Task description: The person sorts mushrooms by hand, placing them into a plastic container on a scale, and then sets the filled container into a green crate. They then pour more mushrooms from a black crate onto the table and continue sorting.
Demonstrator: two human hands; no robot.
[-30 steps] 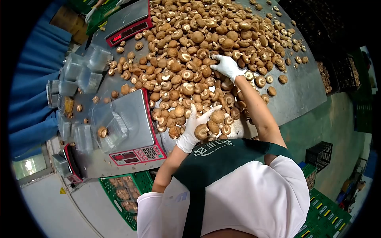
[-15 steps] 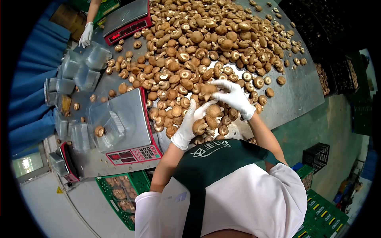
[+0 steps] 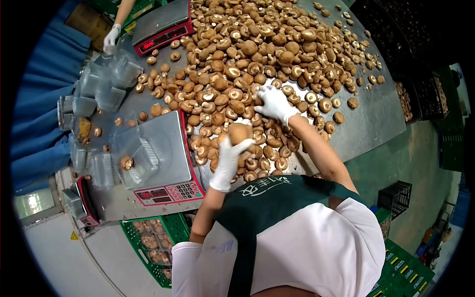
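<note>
In a white glove, my left hand (image 3: pixel 228 161) holds a large brown-capped shiitake mushroom (image 3: pixel 239 133) above the near part of the pile, thumb and fingers around it. Further forward and to the right, my right hand (image 3: pixel 275 105), also gloved, reaches down into the heap of shiitake mushrooms (image 3: pixel 247 48). Its fingertips and thumb are bent round a mushroom (image 3: pixel 257 95) there, partly hidden by the glove. Loose mushrooms, some stem up, lie close about both hands.
Left of my hands a red-framed scale (image 3: pixel 168 148) carries a clear plastic tray with one mushroom. A second scale (image 3: pixel 161 24), stacked clear trays (image 3: pixel 96 84) and another person's gloved hand (image 3: pixel 112 39) are further left. Below the metal table (image 3: pixel 376 116) sits a green crate (image 3: pixel 153 247) of packed mushrooms.
My hands have moved apart. The left has shifted slightly left, with a mushroom in its grasp; the right has gone from beside it forward into the pile. The other person's hand has shifted slightly.
</note>
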